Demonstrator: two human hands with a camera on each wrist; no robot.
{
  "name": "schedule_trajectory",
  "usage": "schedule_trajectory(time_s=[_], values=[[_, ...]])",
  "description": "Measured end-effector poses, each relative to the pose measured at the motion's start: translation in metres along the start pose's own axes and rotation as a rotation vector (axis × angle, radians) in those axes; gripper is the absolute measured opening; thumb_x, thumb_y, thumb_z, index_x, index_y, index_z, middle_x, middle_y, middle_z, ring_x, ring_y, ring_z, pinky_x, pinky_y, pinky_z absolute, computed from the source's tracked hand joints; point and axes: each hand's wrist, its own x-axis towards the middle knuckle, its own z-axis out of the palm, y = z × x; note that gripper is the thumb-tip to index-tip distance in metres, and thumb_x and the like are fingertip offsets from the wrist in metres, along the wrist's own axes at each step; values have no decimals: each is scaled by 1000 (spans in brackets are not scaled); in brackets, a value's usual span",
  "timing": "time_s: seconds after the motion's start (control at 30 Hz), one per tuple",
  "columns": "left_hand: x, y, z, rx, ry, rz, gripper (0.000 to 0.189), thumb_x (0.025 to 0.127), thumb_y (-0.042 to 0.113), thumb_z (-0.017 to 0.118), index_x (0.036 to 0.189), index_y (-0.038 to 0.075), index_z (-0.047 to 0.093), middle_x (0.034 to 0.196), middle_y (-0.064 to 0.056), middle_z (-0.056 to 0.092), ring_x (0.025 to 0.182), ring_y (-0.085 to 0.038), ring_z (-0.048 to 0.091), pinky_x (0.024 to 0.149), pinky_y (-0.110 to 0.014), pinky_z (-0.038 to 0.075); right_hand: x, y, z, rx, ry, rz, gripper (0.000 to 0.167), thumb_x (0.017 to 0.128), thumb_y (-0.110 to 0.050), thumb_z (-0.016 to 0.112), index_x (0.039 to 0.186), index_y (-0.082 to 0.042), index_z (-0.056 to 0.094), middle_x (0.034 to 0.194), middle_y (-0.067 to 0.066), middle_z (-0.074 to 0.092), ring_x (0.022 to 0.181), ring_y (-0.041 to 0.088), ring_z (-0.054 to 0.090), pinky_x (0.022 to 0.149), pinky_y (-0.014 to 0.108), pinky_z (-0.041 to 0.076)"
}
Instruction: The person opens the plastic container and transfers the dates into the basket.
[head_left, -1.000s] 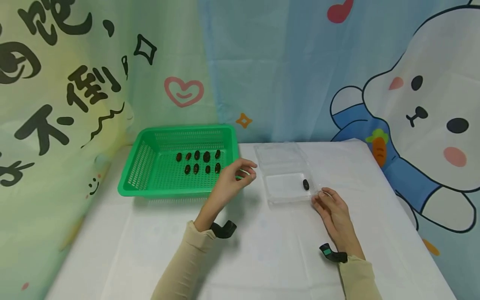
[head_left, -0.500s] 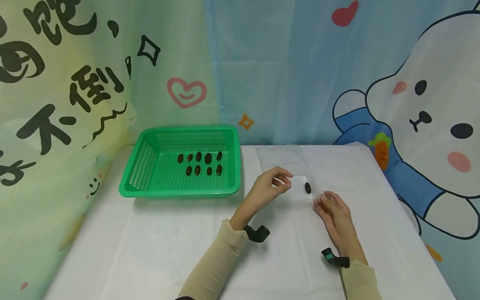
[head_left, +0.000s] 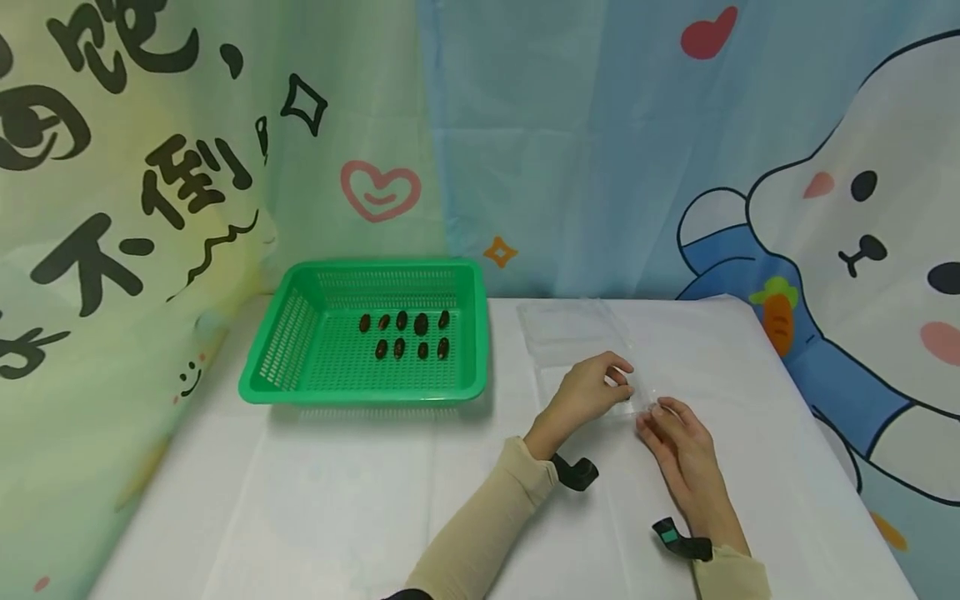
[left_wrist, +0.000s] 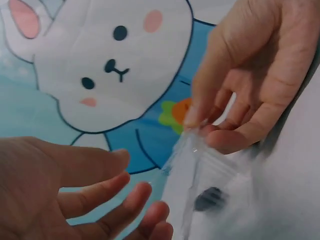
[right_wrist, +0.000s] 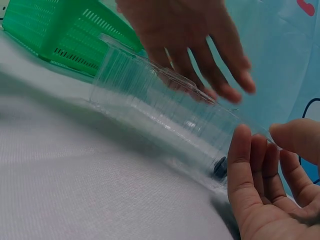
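Note:
A clear plastic box [head_left: 562,329], its lid folded back, lies on the white tablecloth. My right hand [head_left: 684,454] pinches the rim at its near right corner between thumb and fingers. My left hand [head_left: 588,387] hovers over the box, thumb apart from the loosely bent fingers, and nothing shows between them in the left wrist view. One small dark oval piece [right_wrist: 220,167] sits inside the box by the right hand; in the head view the left hand hides it. Several dark brown oval pieces [head_left: 421,324] lie in two rows in the green basket [head_left: 363,397].
The green basket stands at the back left, short of the box. White tablecloth [head_left: 360,517] stretches in front of both. A printed curtain [head_left: 570,167] hangs right behind the table. Each wrist bears a black camera mount [head_left: 576,472].
My left hand has moved right, from beside the basket to above the box. The right hand stays on the box corner. The head view has shifted slightly.

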Motion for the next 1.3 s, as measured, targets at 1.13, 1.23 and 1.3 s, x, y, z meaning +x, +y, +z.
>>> schedule_trajectory(time_s=[1.13,1.23,1.3], values=[[26,-19,45,505,74,52,26,89,28,84,108,15,72,97,1,72,81,-11,63,68,-19,48,0,0,7,-79,-10,-39,17,107,-2,53,123,-9,54,106,-2,66,101,8,69,94,23,60],[27,-19,46,505,76,53,26,88,26,84,107,15,70,95,1,72,79,-11,63,67,-19,47,0,0,6,-70,-3,-39,17,107,-1,53,122,-9,56,105,-2,66,100,9,69,93,23,60],[28,-19,46,515,82,60,24,87,21,83,107,15,70,95,0,71,78,-11,63,66,-20,46,0,1,6,-70,4,-42,17,107,-1,53,122,-9,56,105,-2,66,100,9,69,93,23,60]])
